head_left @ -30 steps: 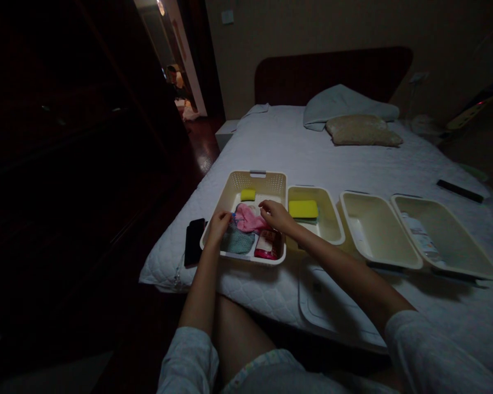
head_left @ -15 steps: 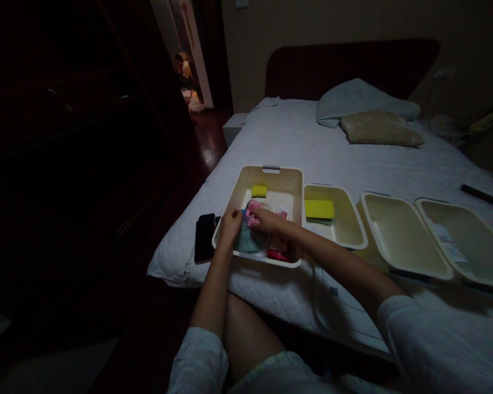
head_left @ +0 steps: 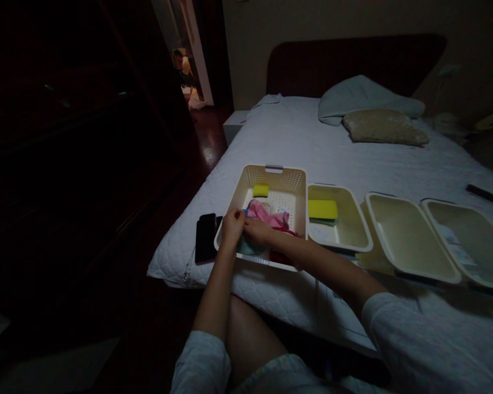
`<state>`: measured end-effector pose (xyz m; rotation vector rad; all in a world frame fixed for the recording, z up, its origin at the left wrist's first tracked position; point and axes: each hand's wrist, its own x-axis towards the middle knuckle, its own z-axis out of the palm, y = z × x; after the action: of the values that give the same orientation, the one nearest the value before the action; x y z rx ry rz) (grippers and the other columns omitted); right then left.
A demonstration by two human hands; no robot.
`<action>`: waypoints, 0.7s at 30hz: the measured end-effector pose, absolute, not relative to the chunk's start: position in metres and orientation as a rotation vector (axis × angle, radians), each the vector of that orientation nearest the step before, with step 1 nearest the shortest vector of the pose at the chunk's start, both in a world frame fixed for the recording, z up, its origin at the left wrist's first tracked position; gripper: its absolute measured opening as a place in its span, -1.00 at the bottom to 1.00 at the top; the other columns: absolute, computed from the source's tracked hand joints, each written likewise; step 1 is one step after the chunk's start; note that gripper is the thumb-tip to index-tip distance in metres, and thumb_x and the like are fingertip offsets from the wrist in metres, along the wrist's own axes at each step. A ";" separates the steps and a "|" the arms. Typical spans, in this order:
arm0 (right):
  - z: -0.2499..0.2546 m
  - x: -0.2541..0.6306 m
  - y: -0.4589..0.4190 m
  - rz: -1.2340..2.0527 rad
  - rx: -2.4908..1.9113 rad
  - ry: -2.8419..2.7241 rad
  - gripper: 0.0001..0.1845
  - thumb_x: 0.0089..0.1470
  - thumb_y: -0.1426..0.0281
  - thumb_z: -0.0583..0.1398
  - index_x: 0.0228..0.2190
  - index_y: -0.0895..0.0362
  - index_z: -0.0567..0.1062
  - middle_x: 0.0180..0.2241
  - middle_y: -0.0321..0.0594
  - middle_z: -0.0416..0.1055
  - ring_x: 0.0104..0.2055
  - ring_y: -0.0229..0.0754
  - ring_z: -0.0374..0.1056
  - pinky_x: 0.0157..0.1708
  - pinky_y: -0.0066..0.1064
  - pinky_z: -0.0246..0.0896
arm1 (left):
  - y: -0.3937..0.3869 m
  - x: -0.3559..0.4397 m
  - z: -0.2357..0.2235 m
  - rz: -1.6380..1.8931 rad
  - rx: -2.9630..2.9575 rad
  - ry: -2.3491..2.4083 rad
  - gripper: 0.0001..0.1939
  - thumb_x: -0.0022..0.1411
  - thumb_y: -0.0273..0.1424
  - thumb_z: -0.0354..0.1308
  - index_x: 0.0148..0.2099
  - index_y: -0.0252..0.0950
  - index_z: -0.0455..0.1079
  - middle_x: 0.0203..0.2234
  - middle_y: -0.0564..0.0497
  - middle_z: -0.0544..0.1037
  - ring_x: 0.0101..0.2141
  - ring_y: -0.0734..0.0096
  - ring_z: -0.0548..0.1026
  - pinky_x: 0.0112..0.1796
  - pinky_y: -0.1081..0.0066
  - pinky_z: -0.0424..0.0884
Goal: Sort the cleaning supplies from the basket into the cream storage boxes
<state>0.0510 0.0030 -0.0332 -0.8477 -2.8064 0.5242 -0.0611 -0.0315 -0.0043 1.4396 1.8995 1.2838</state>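
Head view: pink cloth inside basket on bed. Left hand seemingly pinching its blue end; right hand alongside, grip unclear. Step: apparently working cloth's end; next calls for fine fingertip control.

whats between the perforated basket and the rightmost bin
In the head view, between them stand a cream bin holding a yellow pad, next to the basket, then a second cream bin.

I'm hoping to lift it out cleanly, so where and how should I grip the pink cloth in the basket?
Probably pinch the pink cloth by its right end, from above: it lies crumpled inside the walled basket, that end clear of left hand and right hand.
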 end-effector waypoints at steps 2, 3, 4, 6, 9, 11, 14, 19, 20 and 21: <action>-0.032 0.053 0.002 0.487 -0.876 -2.850 -0.72 -0.06 0.56 0.10 -0.23 0.25 0.42 -0.17 0.02 0.38 -0.20 -0.14 0.33 -0.19 -0.32 0.19 | -0.031 -0.060 -0.004 1.289 1.424 1.915 -0.83 0.06 -0.38 -0.04 -0.45 -0.31 0.34 -0.53 0.01 0.44 -0.44 0.42 0.39 -0.37 0.46 0.26; -0.031 0.054 0.002 0.466 -0.880 -2.872 -0.73 -0.07 0.54 0.12 -0.24 0.25 0.43 -0.17 0.02 0.39 -0.20 -0.13 0.33 -0.19 -0.32 0.18 | -0.031 -0.060 -0.004 1.291 1.419 1.921 -0.83 0.05 -0.39 -0.04 -0.46 -0.32 0.33 -0.54 0.02 0.43 -0.45 0.42 0.39 -0.38 0.47 0.26; -0.029 0.055 0.001 0.459 -0.875 -2.887 -0.74 -0.08 0.52 0.15 -0.26 0.24 0.44 -0.18 0.01 0.39 -0.19 -0.12 0.32 -0.19 -0.32 0.18 | -0.032 -0.059 -0.004 1.294 1.418 1.926 -0.84 0.05 -0.39 -0.04 -0.47 -0.32 0.33 -0.55 0.03 0.43 -0.45 0.43 0.38 -0.39 0.47 0.25; -0.025 0.058 0.001 0.476 -0.842 -2.903 -0.74 -0.13 0.45 0.21 -0.29 0.22 0.46 -0.19 -0.02 0.39 -0.18 -0.09 0.30 -0.19 -0.33 0.16 | -0.032 -0.059 -0.002 1.304 1.422 1.932 -0.84 0.04 -0.39 -0.04 -0.48 -0.32 0.33 -0.56 0.04 0.41 -0.47 0.44 0.37 -0.40 0.47 0.24; -0.014 0.065 0.003 0.571 -0.814 -2.909 -0.69 -0.18 0.32 0.27 -0.31 0.18 0.46 -0.24 -0.10 0.41 -0.21 -0.10 0.30 -0.25 -0.38 0.15 | -0.033 -0.061 -0.001 1.339 1.385 1.928 -0.84 0.03 -0.39 -0.03 -0.49 -0.32 0.32 -0.58 0.04 0.41 -0.47 0.43 0.36 -0.40 0.46 0.24; -0.002 0.074 0.005 0.659 -0.846 -2.892 -0.65 -0.17 0.26 0.27 -0.31 0.19 0.46 -0.30 -0.13 0.43 -0.28 -0.15 0.30 -0.31 -0.42 0.14 | -0.034 -0.064 -0.002 1.370 1.337 1.894 -0.84 0.02 -0.37 -0.03 -0.49 -0.32 0.33 -0.58 0.04 0.41 -0.47 0.42 0.36 -0.40 0.45 0.25; 0.022 0.096 0.009 0.789 -0.921 -2.781 -0.62 -0.14 0.21 0.25 -0.30 0.22 0.44 -0.36 -0.18 0.42 -0.37 -0.21 0.28 -0.40 -0.46 0.10 | -0.033 -0.067 -0.005 1.406 1.289 1.819 -0.83 -0.01 -0.34 0.00 -0.49 -0.31 0.34 -0.57 0.04 0.41 -0.45 0.40 0.37 -0.38 0.44 0.26; 0.065 0.148 0.009 0.918 -1.033 -2.349 -0.65 -0.15 0.22 0.24 -0.34 0.21 0.42 -0.39 -0.23 0.38 -0.37 -0.23 0.26 -0.42 -0.46 0.11 | -0.031 -0.063 -0.005 1.414 1.079 1.579 -0.67 0.02 -0.14 -0.03 -0.47 -0.31 0.34 -0.55 0.01 0.43 -0.49 0.41 0.41 -0.42 0.42 0.31; 0.072 0.159 0.007 0.968 -1.032 -2.239 -0.64 -0.14 0.21 0.23 -0.33 0.21 0.42 -0.38 -0.22 0.38 -0.37 -0.23 0.27 -0.41 -0.45 0.13 | -0.030 -0.061 -0.002 1.398 1.042 1.538 -0.64 0.01 -0.10 -0.02 -0.46 -0.32 0.34 -0.55 -0.01 0.44 -0.49 0.41 0.42 -0.42 0.41 0.31; 0.078 0.168 0.005 1.022 -1.027 -2.127 -0.62 -0.14 0.19 0.22 -0.31 0.21 0.41 -0.36 -0.21 0.38 -0.36 -0.22 0.28 -0.40 -0.43 0.15 | -0.030 -0.058 0.001 1.381 1.023 1.508 -0.62 -0.01 -0.07 0.00 -0.47 -0.33 0.34 -0.54 -0.02 0.44 -0.49 0.39 0.43 -0.42 0.40 0.32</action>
<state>0.1682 0.0051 0.0776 -1.0273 -2.1272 1.0220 -0.0576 -0.0303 0.0013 1.0235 1.5080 1.3806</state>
